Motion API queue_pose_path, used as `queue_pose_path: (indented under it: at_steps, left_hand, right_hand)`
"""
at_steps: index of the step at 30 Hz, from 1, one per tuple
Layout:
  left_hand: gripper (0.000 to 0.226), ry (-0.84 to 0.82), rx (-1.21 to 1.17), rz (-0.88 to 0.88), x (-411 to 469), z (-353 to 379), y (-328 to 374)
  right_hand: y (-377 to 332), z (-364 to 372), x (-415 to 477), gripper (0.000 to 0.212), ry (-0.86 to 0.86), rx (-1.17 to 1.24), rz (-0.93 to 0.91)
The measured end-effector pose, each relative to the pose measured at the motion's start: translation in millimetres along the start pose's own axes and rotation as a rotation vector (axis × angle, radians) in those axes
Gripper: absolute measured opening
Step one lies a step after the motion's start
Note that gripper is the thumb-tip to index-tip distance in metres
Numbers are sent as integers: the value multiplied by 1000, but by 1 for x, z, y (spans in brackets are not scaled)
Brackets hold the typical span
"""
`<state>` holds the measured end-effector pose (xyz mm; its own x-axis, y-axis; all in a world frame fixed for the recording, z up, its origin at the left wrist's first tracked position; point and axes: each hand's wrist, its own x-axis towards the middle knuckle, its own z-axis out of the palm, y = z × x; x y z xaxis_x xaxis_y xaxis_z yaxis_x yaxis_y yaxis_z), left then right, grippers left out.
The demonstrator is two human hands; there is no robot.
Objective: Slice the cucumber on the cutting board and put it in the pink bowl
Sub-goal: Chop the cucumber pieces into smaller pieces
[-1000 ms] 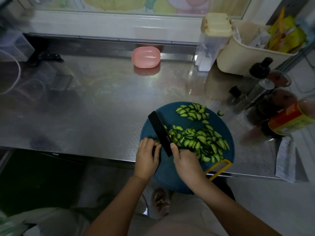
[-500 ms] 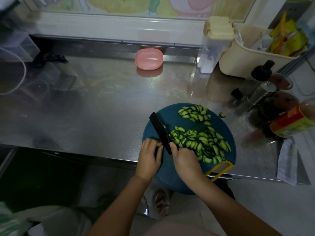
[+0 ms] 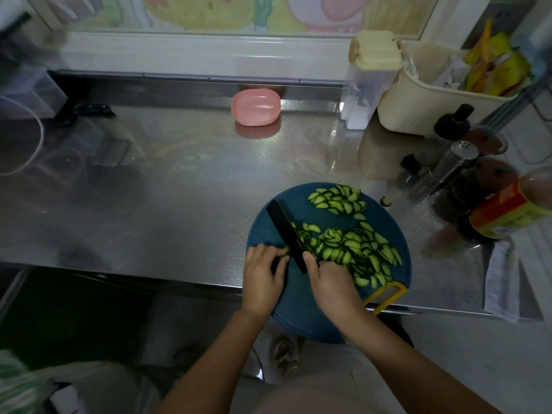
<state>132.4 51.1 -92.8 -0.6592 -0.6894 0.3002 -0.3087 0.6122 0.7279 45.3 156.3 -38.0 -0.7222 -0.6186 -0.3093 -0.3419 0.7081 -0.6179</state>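
Observation:
A round dark-blue cutting board (image 3: 385,231) with a yellow handle overhangs the counter's front edge. Several green cucumber slices (image 3: 358,249) lie heaped on its right half, with a smaller heap (image 3: 337,200) at its far side. My right hand (image 3: 330,274) grips a black knife (image 3: 285,231), blade down on the board. My left hand (image 3: 263,274) presses a small remaining cucumber end (image 3: 283,254) against the left of the blade. The pink bowl (image 3: 256,106) stands empty at the back of the counter.
One stray slice (image 3: 385,201) lies on the steel counter (image 3: 179,189) just off the board. Sauce bottles and a shaker (image 3: 457,162) crowd the right side. A cream basket (image 3: 427,97) and a clear container (image 3: 364,85) stand at the back right.
The knife has stayed at the cucumber end, with both hands nearly in the same spot on the board. The camera view has shifted slightly.

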Motion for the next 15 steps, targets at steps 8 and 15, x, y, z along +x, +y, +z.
queue_pose_path:
  at_steps: [8,15]
  left_hand:
    - [6,6,6,-30,0,3,-1]
    - [9,13,13,-30,0,3,0]
  right_hand:
    - [0,-8,-6,57,0,-8,-33]
    - [-1,-6,-5,56,-13,4,-13]
